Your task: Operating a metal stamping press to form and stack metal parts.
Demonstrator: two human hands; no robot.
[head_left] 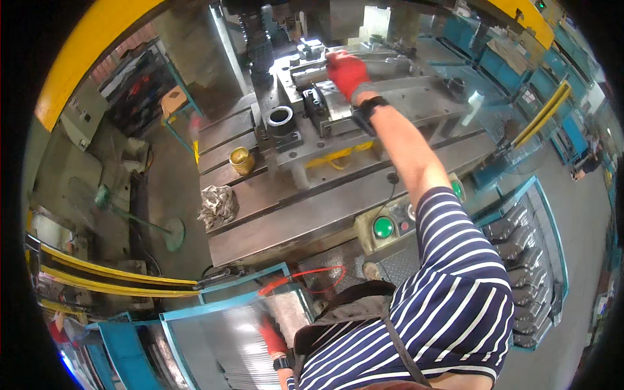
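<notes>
My right hand (349,73), in a red glove, is stretched out over the steel die (406,97) on the press bed. Its fingers look curled together, and whatever may be in them is hidden. Below it a shiny metal block (335,104) sits in the die. My left hand (273,337), also red-gloved, is low beside my body, over a stack of flat grey metal sheets (227,344). Motion blurs its fingers, so I cannot tell whether it touches a sheet.
On the slotted press bed (286,224) are a gold-coloured tin (242,161) and a crumpled rag (218,207). A control box with a green button (383,227) is at the front edge. Formed dark parts (526,273) fill a blue-framed bin at right. A fan (172,234) stands left.
</notes>
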